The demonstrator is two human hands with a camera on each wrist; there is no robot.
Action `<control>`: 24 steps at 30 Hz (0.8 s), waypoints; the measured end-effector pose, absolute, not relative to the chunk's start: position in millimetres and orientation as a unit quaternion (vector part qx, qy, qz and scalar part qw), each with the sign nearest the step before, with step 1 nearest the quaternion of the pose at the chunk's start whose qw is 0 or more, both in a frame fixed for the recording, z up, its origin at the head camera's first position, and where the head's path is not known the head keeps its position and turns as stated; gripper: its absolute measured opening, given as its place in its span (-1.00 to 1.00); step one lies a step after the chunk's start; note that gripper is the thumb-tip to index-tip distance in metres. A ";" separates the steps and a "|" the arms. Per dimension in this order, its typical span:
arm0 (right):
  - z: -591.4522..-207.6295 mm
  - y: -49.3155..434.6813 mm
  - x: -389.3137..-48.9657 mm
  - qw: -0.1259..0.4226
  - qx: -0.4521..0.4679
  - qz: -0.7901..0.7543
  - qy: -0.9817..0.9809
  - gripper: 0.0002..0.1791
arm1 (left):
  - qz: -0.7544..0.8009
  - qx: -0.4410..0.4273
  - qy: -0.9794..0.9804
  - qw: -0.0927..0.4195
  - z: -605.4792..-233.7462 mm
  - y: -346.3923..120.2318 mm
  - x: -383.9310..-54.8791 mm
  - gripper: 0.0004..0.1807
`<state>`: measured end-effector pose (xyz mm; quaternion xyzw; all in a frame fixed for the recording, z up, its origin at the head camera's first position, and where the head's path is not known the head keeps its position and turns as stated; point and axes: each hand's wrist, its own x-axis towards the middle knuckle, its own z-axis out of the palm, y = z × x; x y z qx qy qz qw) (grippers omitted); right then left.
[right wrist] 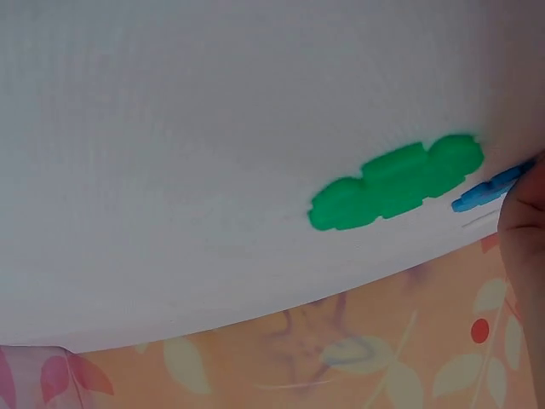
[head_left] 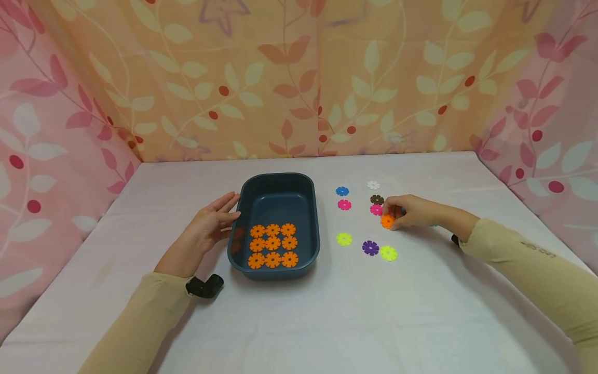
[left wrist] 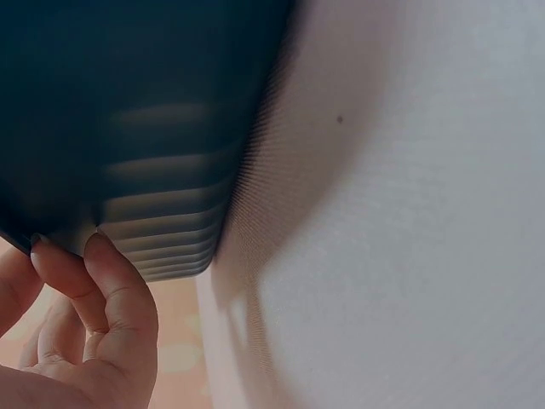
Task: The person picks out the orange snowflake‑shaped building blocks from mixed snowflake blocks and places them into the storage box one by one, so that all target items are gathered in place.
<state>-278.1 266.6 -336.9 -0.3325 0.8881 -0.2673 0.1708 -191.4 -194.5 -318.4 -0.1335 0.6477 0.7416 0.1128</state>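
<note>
A dark blue rectangular basin [head_left: 280, 187] stands on the table, its near half holding three rows of orange snowflake discs [head_left: 273, 243]. My left hand [head_left: 210, 226] holds its left rim, and the left wrist view shows curled fingertips [left wrist: 102, 247] against the outer wall [left wrist: 162, 179]. To the right, my right hand [head_left: 411, 212] pinches an orange snowflake disc [head_left: 387, 222] between thumb and fingers, low over the table. A pink disc [head_left: 376, 210] and a brown disc [head_left: 377, 199] lie just beyond it. In the right wrist view, a green disc [right wrist: 396, 183] and a blue disc [right wrist: 490, 189] lie near the hand.
Other loose discs lie right of the basin: blue [head_left: 342, 191], pink [head_left: 344, 204], white [head_left: 373, 185], purple [head_left: 370, 248] and yellow ones [head_left: 344, 239]. White cloth covers the table [head_left: 299, 327]. Patterned curtains [head_left: 299, 78] enclose the back and both sides.
</note>
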 end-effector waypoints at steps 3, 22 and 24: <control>-336.6 264.6 -275.8 0.166 -0.335 -0.266 0.888 -0.71 | 0.741 -0.134 0.648 0.112 -317.9 -194.6 -191.2 -0.26; -298.4 233.7 -267.9 0.215 -0.220 -0.449 0.839 -0.54 | 0.746 -0.132 0.642 0.112 -318.5 -193.9 -190.9 -0.24; -294.8 225.3 -268.3 0.214 -0.225 -0.464 0.830 -0.56 | 0.745 -0.135 0.643 0.112 -318.3 -193.7 -191.0 -0.25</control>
